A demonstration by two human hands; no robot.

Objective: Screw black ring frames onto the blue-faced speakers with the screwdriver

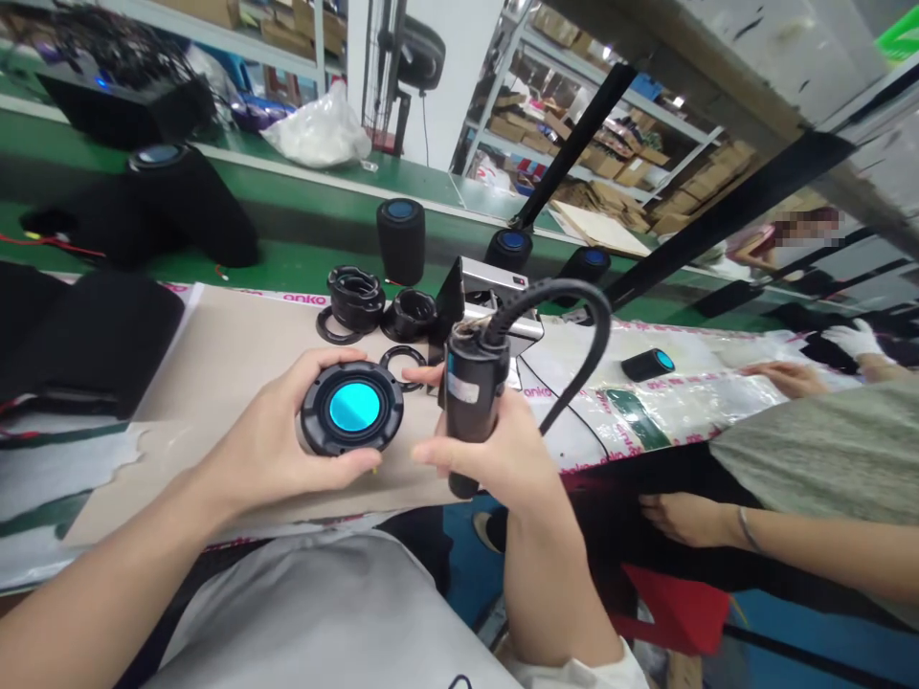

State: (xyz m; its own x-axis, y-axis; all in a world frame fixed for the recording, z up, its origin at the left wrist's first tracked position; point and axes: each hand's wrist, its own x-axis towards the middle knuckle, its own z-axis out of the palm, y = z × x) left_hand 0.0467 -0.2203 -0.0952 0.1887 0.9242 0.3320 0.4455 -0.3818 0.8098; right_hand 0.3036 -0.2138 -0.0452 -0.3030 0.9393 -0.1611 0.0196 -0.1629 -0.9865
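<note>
The left hand has its grip closed around the rim of a round black disc with a bright blue centre, thumb over the top edge, fingers under the lower edge, the blue face turned up toward the wearer. The right hand has its grip closed on a black corded tool, held upright with its long axis near vertical and its thick cable arching off the top to the right. The disc lies directly left of the tool, just beside it but not touching; the right hand is the nearer to the tool's body, the left to the disc. Both are held above the near edge of the desk, which is covered in brown card. Farther back on the desk lie loose black rings and a small silver box. Beyond, on a green belt, stand black cylinders with blue tops. At right, a co-worker's hand rests on the desk.
</note>
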